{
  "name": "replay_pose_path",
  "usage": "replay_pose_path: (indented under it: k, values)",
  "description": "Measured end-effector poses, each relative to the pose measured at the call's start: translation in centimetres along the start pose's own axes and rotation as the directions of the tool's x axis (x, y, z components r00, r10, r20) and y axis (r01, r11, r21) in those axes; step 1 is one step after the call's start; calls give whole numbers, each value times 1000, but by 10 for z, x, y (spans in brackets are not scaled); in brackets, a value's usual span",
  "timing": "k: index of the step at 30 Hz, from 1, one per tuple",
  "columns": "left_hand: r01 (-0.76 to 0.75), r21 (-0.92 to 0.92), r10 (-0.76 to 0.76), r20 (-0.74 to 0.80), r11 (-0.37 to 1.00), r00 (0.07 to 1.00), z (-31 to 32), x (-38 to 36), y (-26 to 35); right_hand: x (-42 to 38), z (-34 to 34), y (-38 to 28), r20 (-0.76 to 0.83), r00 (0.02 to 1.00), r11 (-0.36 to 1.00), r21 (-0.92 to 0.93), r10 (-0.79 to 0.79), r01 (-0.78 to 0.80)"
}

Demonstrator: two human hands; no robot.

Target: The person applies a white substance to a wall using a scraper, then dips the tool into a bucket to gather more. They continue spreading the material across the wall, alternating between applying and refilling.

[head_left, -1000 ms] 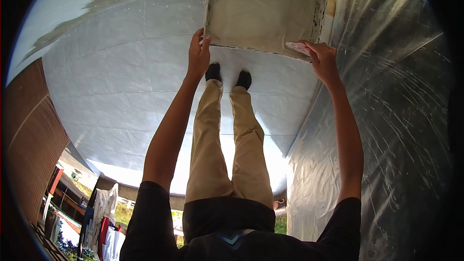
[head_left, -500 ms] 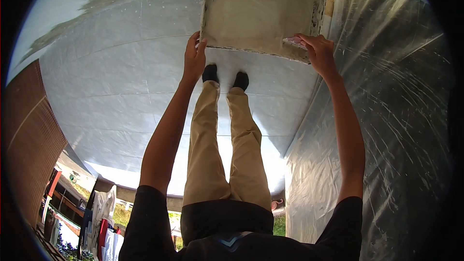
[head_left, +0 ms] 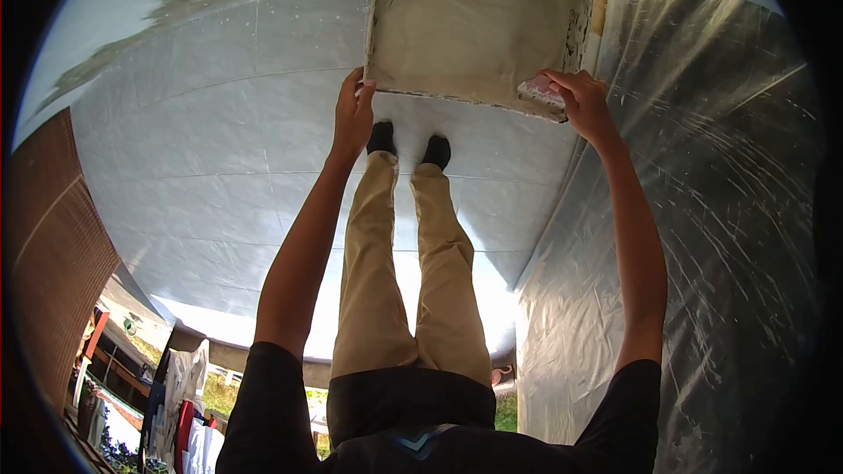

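A shallow, pale rectangular tray point(head_left: 465, 26) with a worn, dark-flecked rim is in front of me at the top of the view. My left hand point(head_left: 356, 110) is closed on its near left corner, thumb along the rim and fingers on the outer side. My right hand point(head_left: 581, 101) is at the near right corner, its fingers pinching a small flat pink pad point(head_left: 537, 86) with a whitish edge. The pad lies against the tray's inner surface, right beside the near rim. Part of it is hidden under my fingers.
Grey sheeting point(head_left: 202, 149) covers the floor under my feet. Crinkled, shiny plastic sheeting point(head_left: 702, 211) rises along the right side. At the left stands a brown ribbed panel point(head_left: 53, 246), with hanging cloths point(head_left: 184, 395) below it in view.
My right hand has shifted slightly down with the pink pad, which now shows more of its face and turns toward the near corner. My left hand stays at its corner.
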State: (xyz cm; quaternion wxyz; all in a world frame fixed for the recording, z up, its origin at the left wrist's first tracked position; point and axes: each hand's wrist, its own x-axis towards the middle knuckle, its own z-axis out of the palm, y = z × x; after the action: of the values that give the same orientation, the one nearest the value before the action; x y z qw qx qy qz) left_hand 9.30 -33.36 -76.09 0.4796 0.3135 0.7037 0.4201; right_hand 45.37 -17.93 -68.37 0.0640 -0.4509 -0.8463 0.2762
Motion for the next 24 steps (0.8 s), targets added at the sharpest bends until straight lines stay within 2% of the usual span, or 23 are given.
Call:
replay_pose_path:
  k: [5, 9, 14, 17, 24]
  values:
    - [-15, 6, 15, 5, 1000, 1000, -2, -1, 2, 3, 3, 2, 3, 1000, 992, 123, 5, -6]
    - [-17, 23, 17, -4, 1000, 1000, -3, -1, 0, 11, 5, -11, 31, 999, 995, 101, 10, -13]
    - [-14, 13, 14, 4, 1000, 1000, -3, -5, 2, 22, 15, -22, 29, 999, 983, 185, -22, 16]
    - [-13, 3, 13, 4, 1000, 1000, -4, -5, 2, 25, 21, -29, 72, 997, 991, 130, 10, -19]
    - [-31, 35, 31, -1, 999, 1000, -6, -6, -1, 37, 31, -41, 46, 999, 987, 159, -6, -1]
